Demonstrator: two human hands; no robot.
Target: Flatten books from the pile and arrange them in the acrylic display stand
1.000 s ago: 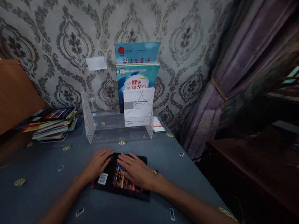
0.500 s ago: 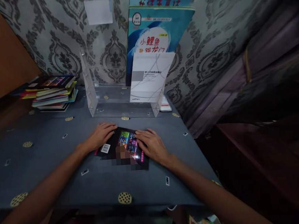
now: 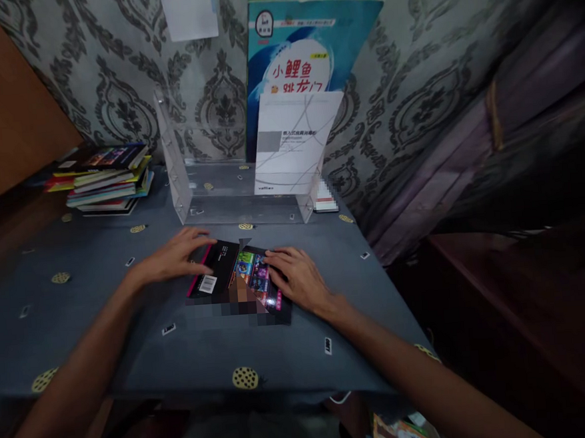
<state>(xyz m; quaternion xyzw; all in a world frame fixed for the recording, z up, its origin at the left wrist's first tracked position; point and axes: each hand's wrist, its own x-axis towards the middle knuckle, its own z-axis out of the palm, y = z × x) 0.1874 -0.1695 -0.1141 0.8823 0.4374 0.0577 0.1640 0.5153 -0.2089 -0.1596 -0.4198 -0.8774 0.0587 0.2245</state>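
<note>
A dark book (image 3: 224,267) with a barcode, pink edging and small colourful pictures lies flat on the cloth-covered table (image 3: 192,359). Part of its near side is blurred out by pixel blocks. My left hand (image 3: 177,255) is at the book's left edge, thumb and fingers spread apart, holding nothing. On the book's right part rests my right hand (image 3: 299,278), fingers stretched out flat over the pictures. Beyond the book stands a clear acrylic rack (image 3: 242,211), with a white booklet (image 3: 295,145) and a blue-green book (image 3: 290,42) upright in its right side.
At the back left is a stack of several books (image 3: 107,182), the top one dark. Patterned wallpaper (image 3: 219,104) rises behind the rack, with a white card (image 3: 189,14) on it. A purple curtain (image 3: 449,161) hangs at the right, beyond the table's edge.
My left hand has slid left off the book's cover to its left edge, its fingers spreading and uncovering more of the book. My right hand stays on the book.
</note>
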